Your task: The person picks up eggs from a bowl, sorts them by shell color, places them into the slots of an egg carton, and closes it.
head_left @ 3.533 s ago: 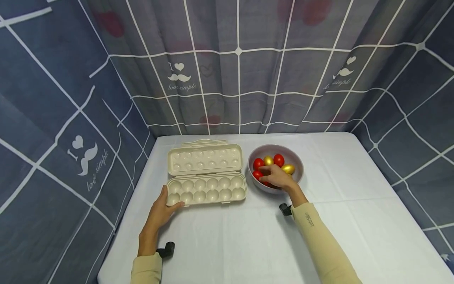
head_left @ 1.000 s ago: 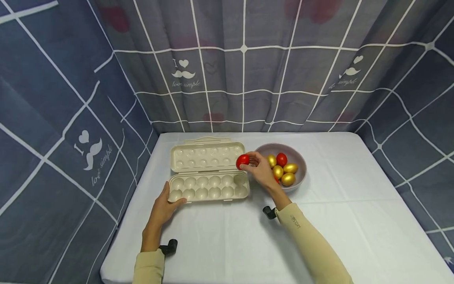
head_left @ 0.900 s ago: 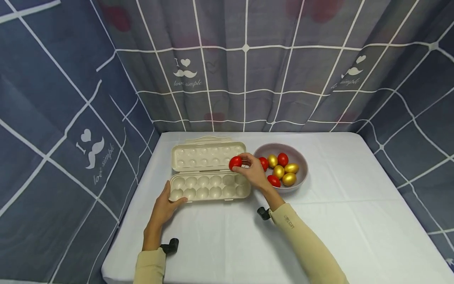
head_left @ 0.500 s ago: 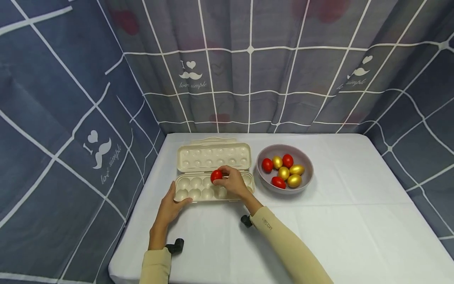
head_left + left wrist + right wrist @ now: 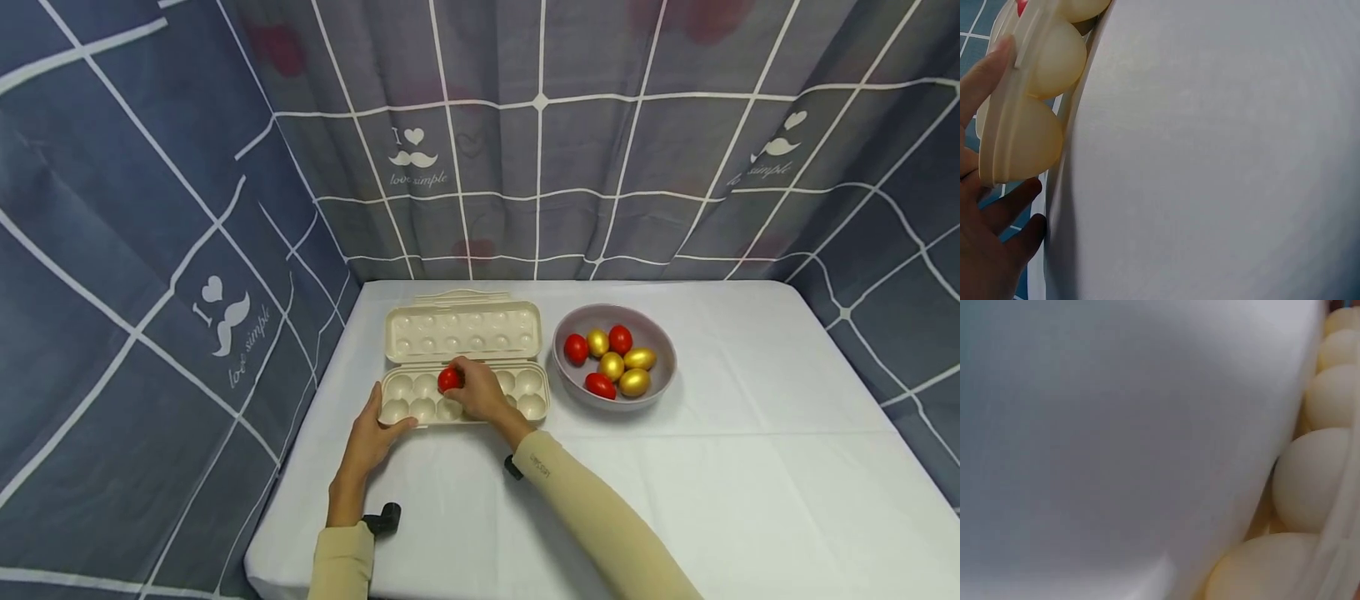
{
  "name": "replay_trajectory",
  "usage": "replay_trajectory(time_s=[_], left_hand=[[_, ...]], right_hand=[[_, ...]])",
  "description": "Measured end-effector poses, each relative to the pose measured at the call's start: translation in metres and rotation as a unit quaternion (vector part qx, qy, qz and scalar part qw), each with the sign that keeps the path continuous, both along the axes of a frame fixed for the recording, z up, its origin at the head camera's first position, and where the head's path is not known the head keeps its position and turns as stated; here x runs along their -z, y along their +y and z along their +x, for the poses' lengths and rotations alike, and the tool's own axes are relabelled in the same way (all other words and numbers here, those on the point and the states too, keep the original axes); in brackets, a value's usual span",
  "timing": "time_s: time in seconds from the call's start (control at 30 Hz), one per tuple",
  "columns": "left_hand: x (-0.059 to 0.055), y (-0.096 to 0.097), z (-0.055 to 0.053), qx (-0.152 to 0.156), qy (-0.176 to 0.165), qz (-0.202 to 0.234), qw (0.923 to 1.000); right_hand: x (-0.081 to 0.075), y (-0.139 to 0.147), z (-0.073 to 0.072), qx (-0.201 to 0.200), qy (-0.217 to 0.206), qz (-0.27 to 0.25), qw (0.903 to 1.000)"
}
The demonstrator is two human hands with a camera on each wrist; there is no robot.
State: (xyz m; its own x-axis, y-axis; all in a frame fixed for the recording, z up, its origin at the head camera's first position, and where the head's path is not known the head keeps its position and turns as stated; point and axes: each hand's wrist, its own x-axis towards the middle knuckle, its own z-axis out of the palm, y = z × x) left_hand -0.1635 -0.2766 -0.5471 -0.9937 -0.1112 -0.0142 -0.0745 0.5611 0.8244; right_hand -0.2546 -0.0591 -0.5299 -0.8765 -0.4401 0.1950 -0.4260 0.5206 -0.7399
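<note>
An egg carton (image 5: pixel 397 410) of cream plastic lies unfolded on the table, its dimpled lid (image 5: pixel 462 329) laid back behind the cups. At its left end my left hand (image 5: pixel 369 437) grips the corner; the left wrist view has the thumb (image 5: pixel 988 72) along the rim and the other fingers around the end. Between thumb and fingertips, my right hand (image 5: pixel 483 393) pinches a red egg (image 5: pixel 449 379) at the back row's third cup from the left. That hand covers some cups beside it. In the right wrist view only the carton's rounded cup undersides (image 5: pixel 1313 481) show, not the egg.
To the right of the carton stands a mauve bowl (image 5: pixel 564 373) holding red eggs (image 5: pixel 576 349) and several gold eggs (image 5: pixel 640 358). A white cloth (image 5: pixel 750 467) covers the table. Dark checked curtains (image 5: pixel 480 167) rise behind it and at both sides.
From reaching into the bowl, my right hand has lifted out a red egg and carried it left, then down to a back-row cup. The left hand has kept its grip on the carton.
</note>
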Motion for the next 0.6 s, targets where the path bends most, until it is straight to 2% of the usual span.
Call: replay_trajectory(time_s=[0.17,0.27,0.4,0.6], left_hand=[[0.0,0.0005,-0.0024,0.004,0.007,0.001,1.0],[-0.0013,0.0018,-0.0038,0.006,0.001,-0.001,1.0],[-0.0027,0.0015,-0.0025,0.001,-0.013,-0.01,0.9999],[-0.0028,-0.0007,-0.0022,0.002,-0.011,-0.007,0.9999]], right_hand=[[-0.0004,0.0005,-0.0007,-0.005,0.035,0.058,0.9977],[0.0005,0.0024,-0.0007,-0.01,0.044,0.072,0.9964],[0.0021,0.0034,0.0011,-0.027,0.036,0.071,0.9964],[0.0008,0.0029,0.0007,-0.038,0.018,0.04,0.9983]])
